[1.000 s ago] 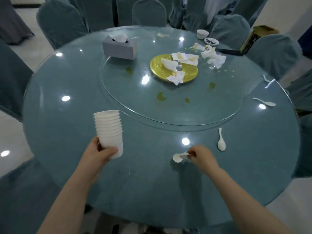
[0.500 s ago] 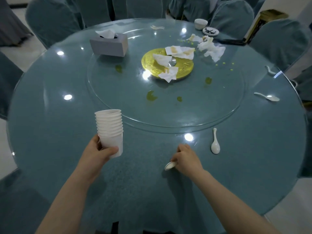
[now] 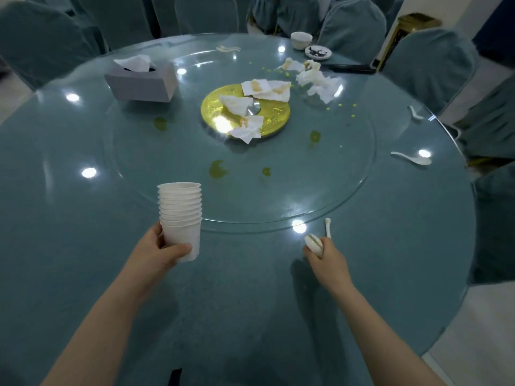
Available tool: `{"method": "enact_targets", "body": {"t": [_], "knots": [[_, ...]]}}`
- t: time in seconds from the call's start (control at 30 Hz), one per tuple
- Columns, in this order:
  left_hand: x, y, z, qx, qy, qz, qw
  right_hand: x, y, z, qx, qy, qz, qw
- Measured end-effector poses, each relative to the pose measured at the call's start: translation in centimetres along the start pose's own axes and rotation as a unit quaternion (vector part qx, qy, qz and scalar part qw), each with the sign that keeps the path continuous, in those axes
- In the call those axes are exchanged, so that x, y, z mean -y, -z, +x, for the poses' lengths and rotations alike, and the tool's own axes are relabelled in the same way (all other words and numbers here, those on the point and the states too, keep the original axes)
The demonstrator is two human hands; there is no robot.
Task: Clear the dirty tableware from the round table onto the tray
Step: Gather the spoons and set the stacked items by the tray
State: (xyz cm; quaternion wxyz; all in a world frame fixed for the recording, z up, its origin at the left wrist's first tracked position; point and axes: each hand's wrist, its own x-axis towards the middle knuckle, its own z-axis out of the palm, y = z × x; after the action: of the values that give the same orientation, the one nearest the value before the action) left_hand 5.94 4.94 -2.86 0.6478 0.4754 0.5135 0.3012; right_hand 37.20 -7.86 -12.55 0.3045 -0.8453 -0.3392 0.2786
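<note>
My left hand (image 3: 160,250) grips the bottom of a tall stack of white cups (image 3: 180,211), held upright over the near part of the round glass table (image 3: 69,218). My right hand (image 3: 324,259) holds a white spoon (image 3: 312,243) with its bowl sticking out to the left. A second white spoon's handle (image 3: 328,227) pokes up from behind the fingers; whether the hand holds it too is hidden. Two more white spoons (image 3: 412,158) (image 3: 415,112) lie at the right edge. A small white bowl (image 3: 301,39) and a dish (image 3: 318,52) stand at the far side. No tray is in view.
On the glass turntable (image 3: 306,190) sit a gold plate (image 3: 274,118) with soiled napkins, a grey tissue box (image 3: 142,82) and green spills. Crumpled napkins (image 3: 319,82) lie at the far right. Covered chairs (image 3: 429,62) ring the table.
My right hand lifted the spoon off the table and moved right to the second spoon. The cup stack stayed in my left hand.
</note>
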Motion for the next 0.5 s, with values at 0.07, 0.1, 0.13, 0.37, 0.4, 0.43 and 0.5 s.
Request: {"method": "enact_targets", "body": {"t": [0.07, 0.1, 0.13, 0.37, 0.4, 0.43, 0.5], "knots": [[-0.2, -0.6, 0.4, 0.005, -0.003, 0.004, 1.0, -0.7, 1.3, 0.8, -0.005, 0.024, -0.099, 0.995], [-0.3, -0.9, 0.6, 0.009, -0.003, 0.007, 1.0, -1.0, 2.1, 1.2, -0.012, 0.042, -0.139, 0.989], [-0.4, -1.2, 0.8, 0.013, -0.003, 0.01, 1.0, -1.2, 3.0, 1.7, -0.018, 0.055, -0.168, 0.984], [0.1, -1.6, 1.4, 0.012, 0.008, 0.016, 1.0, -3.6, 6.8, 4.4, 0.074, 0.082, -0.323, 0.94], [0.2, -1.6, 1.5, 0.011, 0.009, 0.013, 1.0, -3.7, 6.8, 4.5, 0.101, 0.093, -0.34, 0.93], [0.2, -1.5, 1.5, 0.01, 0.009, 0.011, 1.0, -3.7, 6.7, 4.5, 0.121, 0.103, -0.355, 0.921], [0.3, -1.5, 1.5, 0.013, 0.008, 0.01, 1.0, -3.8, 6.3, 4.6, 0.131, 0.119, -0.375, 0.91]]}}
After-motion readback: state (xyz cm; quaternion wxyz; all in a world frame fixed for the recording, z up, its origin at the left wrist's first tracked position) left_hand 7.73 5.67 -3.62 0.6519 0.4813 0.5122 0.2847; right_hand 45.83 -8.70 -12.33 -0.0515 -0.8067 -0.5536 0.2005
